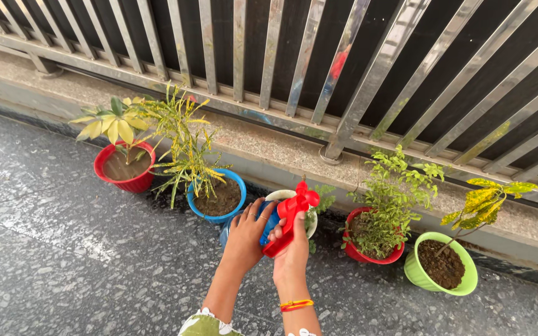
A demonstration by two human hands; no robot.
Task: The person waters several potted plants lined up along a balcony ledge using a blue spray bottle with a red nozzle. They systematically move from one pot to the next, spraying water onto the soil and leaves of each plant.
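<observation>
Both hands, left hand and right hand, clasp a blue-and-red spray bottle over the white pot.

— What colours do the pots show?

— The far-left pot is red, the next pot blue, the middle pot white, then a second red pot and a lime-green pot.

— And what the hands grip?

— A spray bottle, blue with a red head. The right hand wears an orange and red wrist thread; the left hand shows a green patterned cuff.

— The floor?

— Grey, speckled white. The railing is silvery.
</observation>
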